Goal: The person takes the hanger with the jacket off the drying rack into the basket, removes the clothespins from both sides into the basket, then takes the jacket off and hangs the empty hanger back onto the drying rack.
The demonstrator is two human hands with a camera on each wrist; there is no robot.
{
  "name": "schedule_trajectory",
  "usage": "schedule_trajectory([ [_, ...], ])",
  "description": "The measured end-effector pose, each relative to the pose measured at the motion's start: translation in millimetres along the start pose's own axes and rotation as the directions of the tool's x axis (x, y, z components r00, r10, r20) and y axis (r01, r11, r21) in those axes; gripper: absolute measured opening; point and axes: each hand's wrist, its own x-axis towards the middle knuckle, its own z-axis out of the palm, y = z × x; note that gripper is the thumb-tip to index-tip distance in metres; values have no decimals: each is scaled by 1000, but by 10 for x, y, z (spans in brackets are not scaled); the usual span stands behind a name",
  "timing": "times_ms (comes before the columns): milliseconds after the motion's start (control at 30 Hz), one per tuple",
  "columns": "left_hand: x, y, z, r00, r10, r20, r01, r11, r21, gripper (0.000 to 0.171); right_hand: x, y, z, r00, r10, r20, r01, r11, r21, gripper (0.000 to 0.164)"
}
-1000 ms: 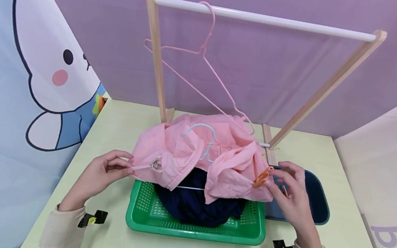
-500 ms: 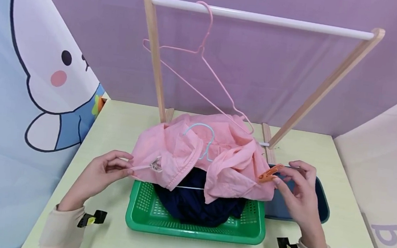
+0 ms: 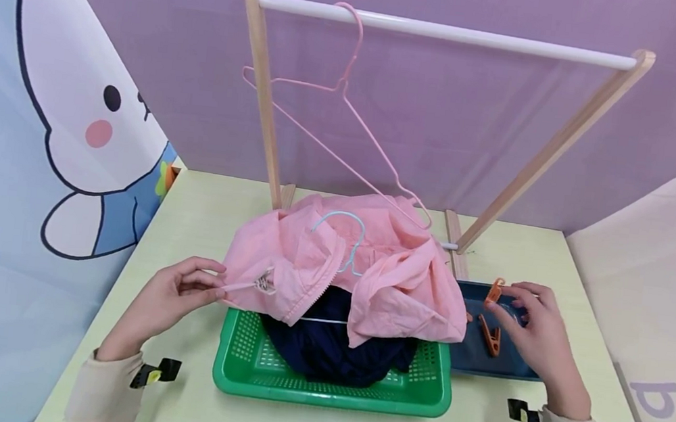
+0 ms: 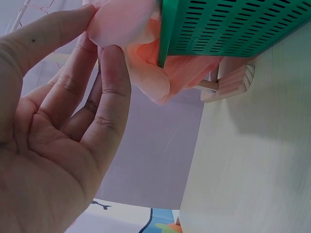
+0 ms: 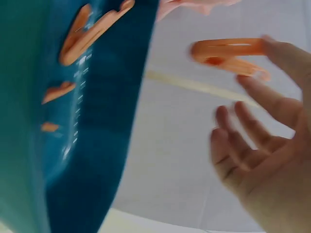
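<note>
Clothespin of orange plastic is up off the tray, near-vertical in head view, hook end up, long axis leaning slightly right; in right wrist view it lies close to level. Pink zippered garment spreads sideways above a green perforated plastic basket with navy cloth inside; light-blue hanger hook points up at its neck. Pale desk carries basket, dark-blue plastic tray with more orange clothespins, and wooden rack, pink wire hanger on its white rail. Purple backdrop behind, rabbit-print sheet at left. Right hand: thumb and forefinger pinch the clothespin, other fingers bent, apart. Left hand: thumb and fingertips pinch the garment's edge.
</note>
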Motion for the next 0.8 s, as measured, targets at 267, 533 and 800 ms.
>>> schedule_trajectory([
  [267,-8,2,0,1000,-2,-2,2,1000,-8,35,66,210,87,942,160,297,-103,975,-197,37],
  [533,-12,-1,-1,1000,6,0,-6,1000,-16,35,91,247,111,901,228,370,-136,957,-257,32],
  [800,-5,-1,-2,1000,4,1,-4,1000,-10,35,79,191,70,907,220,359,-138,961,-241,34],
])
